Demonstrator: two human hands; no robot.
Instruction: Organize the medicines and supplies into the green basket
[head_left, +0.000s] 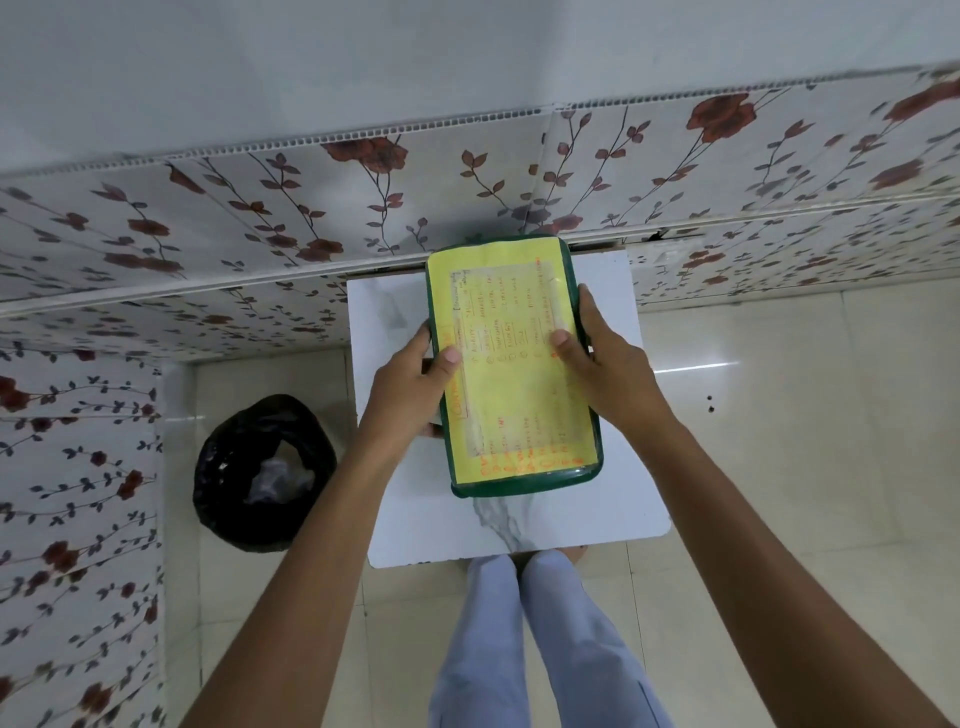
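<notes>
The green basket (566, 480) is closed by a lid covered with a yellow handwritten sheet (511, 364), and it stands lengthwise over a small white marble-look table (415, 509). My left hand (415, 384) grips its left long edge, thumb on the yellow sheet. On the opposite long edge my right hand (605, 358) holds it the same way, thumb on top. Whether the basket rests on the table or is lifted slightly I cannot tell. Its contents are hidden under the lid; no loose medicines show.
A bin lined with a black bag (265, 473) stands on the tiled floor left of the table. Floral-patterned panels (260, 218) run along the back and left. My legs in light trousers (524, 639) are at the table's near edge.
</notes>
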